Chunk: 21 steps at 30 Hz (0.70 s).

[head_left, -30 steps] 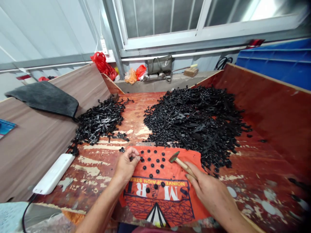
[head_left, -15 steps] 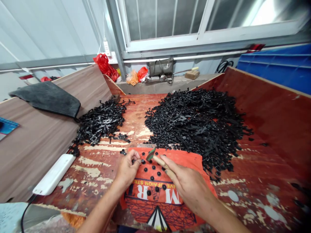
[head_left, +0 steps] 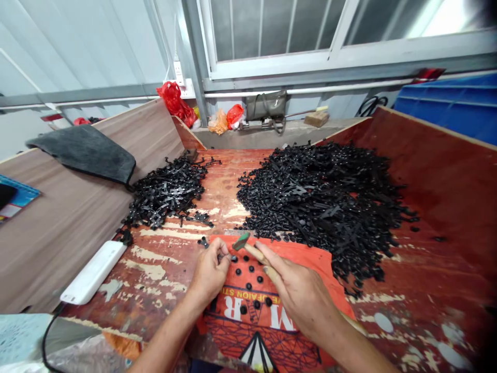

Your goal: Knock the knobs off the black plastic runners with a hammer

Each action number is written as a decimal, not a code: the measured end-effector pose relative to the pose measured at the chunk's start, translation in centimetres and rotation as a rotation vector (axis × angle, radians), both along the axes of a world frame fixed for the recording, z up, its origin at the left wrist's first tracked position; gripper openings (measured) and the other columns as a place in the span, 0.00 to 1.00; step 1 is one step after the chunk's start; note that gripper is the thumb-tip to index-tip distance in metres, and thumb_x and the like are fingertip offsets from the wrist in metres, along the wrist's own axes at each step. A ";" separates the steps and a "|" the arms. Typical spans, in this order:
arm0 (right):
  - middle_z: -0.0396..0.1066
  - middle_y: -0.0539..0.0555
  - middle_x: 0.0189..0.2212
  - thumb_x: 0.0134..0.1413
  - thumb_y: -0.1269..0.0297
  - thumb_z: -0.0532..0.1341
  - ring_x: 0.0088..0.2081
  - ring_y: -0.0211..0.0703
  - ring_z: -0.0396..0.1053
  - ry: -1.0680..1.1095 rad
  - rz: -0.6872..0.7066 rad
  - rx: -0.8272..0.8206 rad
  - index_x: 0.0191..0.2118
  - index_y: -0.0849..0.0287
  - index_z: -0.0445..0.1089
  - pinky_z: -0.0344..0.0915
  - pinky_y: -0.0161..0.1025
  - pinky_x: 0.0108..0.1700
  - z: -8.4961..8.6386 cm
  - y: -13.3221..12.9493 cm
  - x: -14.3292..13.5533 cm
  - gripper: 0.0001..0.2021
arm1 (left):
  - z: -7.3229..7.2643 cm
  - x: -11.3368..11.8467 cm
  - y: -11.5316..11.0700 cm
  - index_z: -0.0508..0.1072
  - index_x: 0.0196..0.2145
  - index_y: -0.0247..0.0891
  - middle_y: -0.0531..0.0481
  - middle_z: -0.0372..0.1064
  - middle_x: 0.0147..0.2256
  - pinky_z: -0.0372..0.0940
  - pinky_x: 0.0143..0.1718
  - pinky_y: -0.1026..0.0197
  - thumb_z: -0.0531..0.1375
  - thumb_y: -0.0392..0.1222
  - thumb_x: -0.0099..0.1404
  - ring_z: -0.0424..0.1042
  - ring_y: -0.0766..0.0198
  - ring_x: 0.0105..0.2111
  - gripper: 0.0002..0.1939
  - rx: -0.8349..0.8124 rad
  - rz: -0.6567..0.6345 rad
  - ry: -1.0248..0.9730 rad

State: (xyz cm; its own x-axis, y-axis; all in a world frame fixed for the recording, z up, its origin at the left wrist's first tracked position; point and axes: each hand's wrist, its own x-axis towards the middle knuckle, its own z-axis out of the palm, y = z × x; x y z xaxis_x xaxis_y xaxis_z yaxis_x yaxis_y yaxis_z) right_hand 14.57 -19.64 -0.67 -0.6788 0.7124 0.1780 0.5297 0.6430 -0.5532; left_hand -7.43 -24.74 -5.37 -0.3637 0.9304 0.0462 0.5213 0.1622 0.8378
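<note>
The green-headed, wooden-handled hammer point(head_left: 241, 242), gripped in the right hand point(head_left: 298, 285), had been carried leftward over the red printed cloth point(head_left: 314, 257) beside the left hand point(head_left: 209, 267), where a small black part point(head_left: 234, 258) was apparently pinched; work was centred there.

Tilted green-headed hammer point(head_left: 253, 251) near black studs point(head_left: 249, 286)

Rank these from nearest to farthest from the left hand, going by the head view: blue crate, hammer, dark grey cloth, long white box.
1. Hammer: just right of the left hand, gripped by the right hand.
2. Long white box: off to the left.
3. Dark grey cloth: left, farther back.
4. Blue crate: far right, at the back.
</note>
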 end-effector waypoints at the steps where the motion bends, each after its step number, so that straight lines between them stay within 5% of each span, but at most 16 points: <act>1: 0.77 0.53 0.49 0.70 0.66 0.49 0.45 0.47 0.77 -0.011 -0.011 -0.007 0.69 0.46 0.52 0.72 0.45 0.50 -0.1 0.1 0.0 0.24 | 0.1 0.0 0.1 0.60 0.28 0.41 0.58 0.58 0.23 0.53 0.28 0.65 0.54 0.34 0.59 0.59 0.66 0.24 0.05 -0.004 -0.004 0.007; 12: 0.77 0.54 0.49 0.70 0.66 0.47 0.45 0.47 0.77 0.001 0.007 0.032 0.70 0.47 0.48 0.72 0.43 0.47 -0.3 -0.2 -0.2 0.26 | 0.0 -0.5 0.4 0.61 0.30 0.41 0.57 0.64 0.24 0.55 0.28 0.65 0.55 0.35 0.60 0.65 0.65 0.26 0.03 -0.038 -0.063 -0.082; 17: 0.80 0.52 0.39 0.68 0.67 0.51 0.35 0.50 0.78 -0.226 0.034 0.022 0.67 0.43 0.55 0.73 0.43 0.34 -0.4 -0.3 -0.4 0.25 | -0.4 -0.4 0.2 0.61 0.30 0.41 0.57 0.65 0.23 0.56 0.27 0.66 0.55 0.36 0.60 0.64 0.66 0.24 0.04 -0.025 -0.041 -0.117; 21: 0.79 0.54 0.45 0.70 0.65 0.48 0.41 0.49 0.78 -0.137 0.016 -0.007 0.70 0.46 0.47 0.72 0.42 0.41 0.0 -0.2 -0.4 0.27 | -0.7 -0.4 0.1 0.62 0.31 0.41 0.57 0.66 0.24 0.56 0.28 0.66 0.57 0.38 0.59 0.64 0.66 0.24 0.04 -0.044 -0.026 -0.172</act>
State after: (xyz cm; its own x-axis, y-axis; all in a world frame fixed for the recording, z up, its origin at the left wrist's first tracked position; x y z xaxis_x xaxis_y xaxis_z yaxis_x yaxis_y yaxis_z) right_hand 14.21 -19.86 -0.68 -0.7075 0.7023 0.0783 0.5903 0.6483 -0.4808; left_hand -7.83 -24.68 -6.10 -0.3389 0.9392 -0.0554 0.3751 0.1889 0.9075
